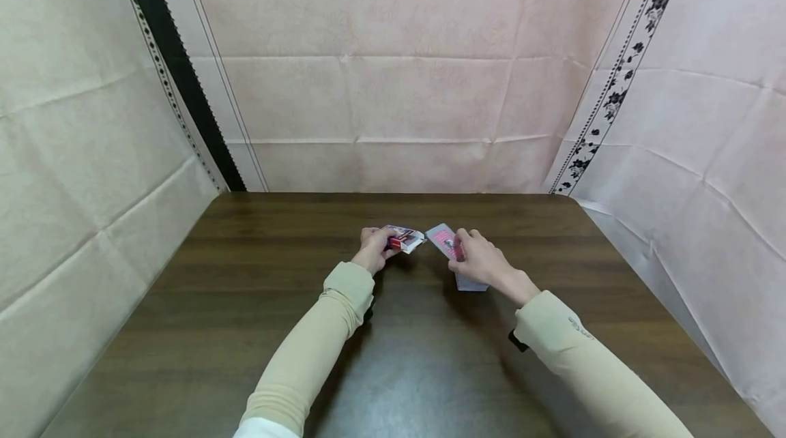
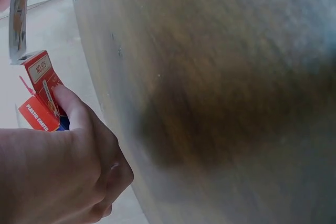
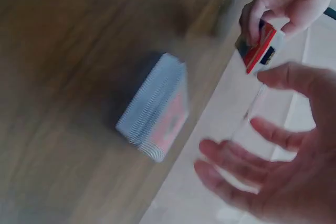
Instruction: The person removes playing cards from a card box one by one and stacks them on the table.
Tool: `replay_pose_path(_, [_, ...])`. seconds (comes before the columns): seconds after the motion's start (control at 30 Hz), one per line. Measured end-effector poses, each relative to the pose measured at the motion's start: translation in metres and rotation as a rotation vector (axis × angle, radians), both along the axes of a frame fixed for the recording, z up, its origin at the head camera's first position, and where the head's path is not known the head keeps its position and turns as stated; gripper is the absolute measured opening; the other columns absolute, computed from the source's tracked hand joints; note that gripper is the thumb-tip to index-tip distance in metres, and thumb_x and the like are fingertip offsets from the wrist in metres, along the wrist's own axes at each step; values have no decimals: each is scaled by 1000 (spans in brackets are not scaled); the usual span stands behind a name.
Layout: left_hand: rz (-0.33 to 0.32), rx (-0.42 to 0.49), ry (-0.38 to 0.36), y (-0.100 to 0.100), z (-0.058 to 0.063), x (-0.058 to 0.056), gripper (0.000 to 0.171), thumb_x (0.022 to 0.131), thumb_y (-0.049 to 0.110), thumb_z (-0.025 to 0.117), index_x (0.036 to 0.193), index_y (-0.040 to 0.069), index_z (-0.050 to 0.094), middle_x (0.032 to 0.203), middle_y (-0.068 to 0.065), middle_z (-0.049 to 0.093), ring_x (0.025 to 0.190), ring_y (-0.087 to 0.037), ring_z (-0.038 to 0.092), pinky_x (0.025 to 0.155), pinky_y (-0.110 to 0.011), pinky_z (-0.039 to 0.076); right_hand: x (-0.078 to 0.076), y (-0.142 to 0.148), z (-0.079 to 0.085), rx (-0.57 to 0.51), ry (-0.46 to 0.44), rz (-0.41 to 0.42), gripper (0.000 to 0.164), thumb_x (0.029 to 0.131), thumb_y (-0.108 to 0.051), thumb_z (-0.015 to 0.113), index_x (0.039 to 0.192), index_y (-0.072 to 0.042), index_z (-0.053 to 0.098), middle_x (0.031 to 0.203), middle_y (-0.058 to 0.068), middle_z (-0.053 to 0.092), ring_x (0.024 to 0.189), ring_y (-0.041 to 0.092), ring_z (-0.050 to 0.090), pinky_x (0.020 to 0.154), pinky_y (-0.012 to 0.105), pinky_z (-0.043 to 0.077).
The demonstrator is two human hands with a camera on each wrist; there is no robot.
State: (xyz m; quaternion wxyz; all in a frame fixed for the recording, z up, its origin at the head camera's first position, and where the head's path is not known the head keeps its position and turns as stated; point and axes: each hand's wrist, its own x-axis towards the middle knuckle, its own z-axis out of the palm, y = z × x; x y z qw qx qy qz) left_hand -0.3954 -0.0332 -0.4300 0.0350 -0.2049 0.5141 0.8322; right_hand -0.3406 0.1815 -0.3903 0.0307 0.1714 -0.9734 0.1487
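My left hand [image 1: 376,247] grips a red playing-card box [image 1: 406,239], whose end faces right. In the left wrist view the red flap of the box [image 2: 39,113] stands folded out, and my left thumb lies along its side. My right hand [image 1: 482,259] pinches a playing card [image 1: 441,239] with a pink patterned back. The card's near end is right at the box's open end in the left wrist view. Below my right hand, a deck of cards [image 3: 160,111] sits stacked on the table; the hand partly hides it in the head view.
The brown wooden table [image 1: 245,329] reaches a back edge beyond the hands. Pale cloth [image 1: 399,97] hangs behind it, and more cloth [image 1: 706,151] with a black floral border hangs at the right.
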Motion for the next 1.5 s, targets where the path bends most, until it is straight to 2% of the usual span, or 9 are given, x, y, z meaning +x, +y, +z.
replay_pose_path(0.1, [-1,2,-2,0,-2,0,34,87,-5,58,107,7,33,114,-23,52,91,-27,60,97,-47,52,2,7,-6,44,33,-76,32,82,-31,66,98,-8,51,91,12,52,69,24,51,51,34,39])
replay_pose_path(0.2, [-8,-7,-6,0,-3,1,35,87,-4,59,109,7,33,118,-25,52,92,-27,61,97,-46,52,4,12,-13,91,46,-110,40,85,-36,66,105,-4,51,87,13,51,70,25,51,51,36,41])
replay_pose_path(0.33, [-16,-12,-11,-1,-2,1,37,88,-3,59,112,6,33,126,-28,50,96,-28,61,97,-46,52,8,17,-22,129,53,-123,52,87,-38,66,119,0,50,88,16,53,73,26,52,53,40,45])
replay_pose_path(0.6, [-24,-13,-12,-3,-2,0,38,88,-3,59,115,5,33,127,-29,50,99,-29,61,97,-45,52,13,18,-27,124,119,-140,51,85,-37,66,117,0,53,89,17,56,79,32,56,59,47,50])
replay_pose_path(0.73, [-24,-11,-11,-3,-2,1,38,88,-3,59,115,5,33,128,-29,50,101,-30,61,97,-45,52,15,17,-30,133,113,-155,52,86,-38,65,117,1,53,90,18,56,81,33,57,60,48,50])
replay_pose_path(0.97, [-23,-5,-6,-1,-1,2,37,88,-4,58,113,6,33,128,-29,49,102,-31,60,98,-47,51,18,15,-35,169,93,-178,61,86,-41,64,128,2,51,97,22,58,86,35,57,64,50,52])
replay_pose_path(1.13, [-23,-11,-13,-1,-1,3,37,88,-3,58,115,5,33,128,-29,50,101,-30,60,98,-46,52,19,15,-38,177,93,-196,56,86,-40,63,122,1,53,95,22,58,87,37,57,65,52,51])
replay_pose_path(1.37, [-20,-15,-11,-2,-1,2,37,88,-3,58,114,6,34,127,-29,50,97,-29,61,96,-45,53,18,15,-41,181,92,-198,43,86,-42,64,101,-3,56,87,18,56,80,35,56,59,50,50])
replay_pose_path(1.5, [-23,-18,-14,-1,-2,2,37,88,-3,58,114,6,33,128,-29,50,99,-29,61,97,-45,52,18,15,-42,185,84,-193,51,86,-43,64,113,0,57,88,19,58,81,35,57,60,50,51])
